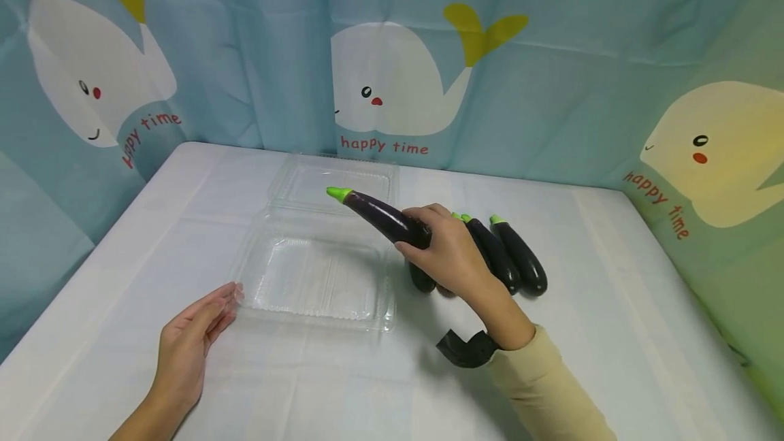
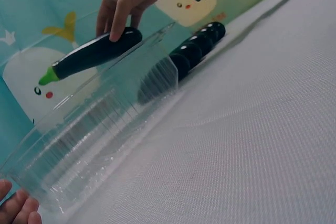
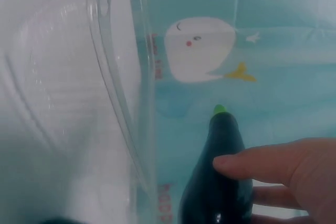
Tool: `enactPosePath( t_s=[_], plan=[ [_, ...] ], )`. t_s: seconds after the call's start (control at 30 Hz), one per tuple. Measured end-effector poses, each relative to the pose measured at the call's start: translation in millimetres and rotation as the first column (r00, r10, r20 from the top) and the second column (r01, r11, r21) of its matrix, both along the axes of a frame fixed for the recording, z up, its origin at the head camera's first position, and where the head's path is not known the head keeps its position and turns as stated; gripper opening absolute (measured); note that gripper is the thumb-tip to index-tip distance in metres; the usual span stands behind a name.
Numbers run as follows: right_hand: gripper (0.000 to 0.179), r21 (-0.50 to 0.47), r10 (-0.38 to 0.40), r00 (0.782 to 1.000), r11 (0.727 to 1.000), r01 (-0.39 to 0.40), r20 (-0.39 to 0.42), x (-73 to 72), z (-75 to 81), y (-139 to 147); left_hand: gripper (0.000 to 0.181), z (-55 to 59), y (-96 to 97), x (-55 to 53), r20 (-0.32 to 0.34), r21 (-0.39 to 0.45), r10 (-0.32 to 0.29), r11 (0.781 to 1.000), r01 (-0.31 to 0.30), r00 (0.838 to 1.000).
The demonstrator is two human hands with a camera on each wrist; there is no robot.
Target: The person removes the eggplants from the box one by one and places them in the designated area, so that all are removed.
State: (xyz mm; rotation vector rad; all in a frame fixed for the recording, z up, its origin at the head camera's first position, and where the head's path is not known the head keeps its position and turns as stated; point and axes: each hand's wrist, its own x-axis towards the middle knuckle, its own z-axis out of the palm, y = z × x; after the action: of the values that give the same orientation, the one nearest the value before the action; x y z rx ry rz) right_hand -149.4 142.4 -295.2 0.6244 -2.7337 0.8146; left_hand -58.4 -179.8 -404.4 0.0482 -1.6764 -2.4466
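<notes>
My right hand [image 1: 450, 250] grips a dark purple eggplant [image 1: 386, 216] by its thick end, raised above the right side of a clear plastic clamshell box [image 1: 318, 281]. Its green stem end points left, toward the box. In the right wrist view the thumb lies along the eggplant [image 3: 218, 177]. My left hand [image 1: 196, 339] is at the box's near left corner, its thumb and fingers pinching the rim. The box stands open, with its lid [image 1: 333, 179] laid back toward the curtain. Several more eggplants [image 1: 520, 257] lie side by side right of the box, partly hidden behind my right hand.
A white cloth [image 1: 612, 332] covers the table. Behind it hangs a blue curtain [image 1: 275, 53] printed with whales. A black strap [image 1: 468, 349] is around the right wrist, beside a beige sleeve [image 1: 545, 386].
</notes>
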Motion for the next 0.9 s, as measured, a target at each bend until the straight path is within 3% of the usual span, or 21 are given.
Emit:
enactPosePath(
  t_s=[0.3, 0.9],
  plan=[
    [0.044, -0.018, -0.071, 0.996, 0.997, 0.072, 0.046, 0.8, 1.9, 22, 0.023, 0.7, 0.1, 0.4, -0.004, 0.001, 0.0, 1.0, 0.0, 1.0],
    [0.04, -0.054, -0.165, 0.986, 0.985, 0.167, 0.035, 4.0, 0.4, 61, 0.023, 0.5, -0.1, 1.2, 0.007, -0.017, 0.003, 1.0, -0.003, 1.0]
  ],
)
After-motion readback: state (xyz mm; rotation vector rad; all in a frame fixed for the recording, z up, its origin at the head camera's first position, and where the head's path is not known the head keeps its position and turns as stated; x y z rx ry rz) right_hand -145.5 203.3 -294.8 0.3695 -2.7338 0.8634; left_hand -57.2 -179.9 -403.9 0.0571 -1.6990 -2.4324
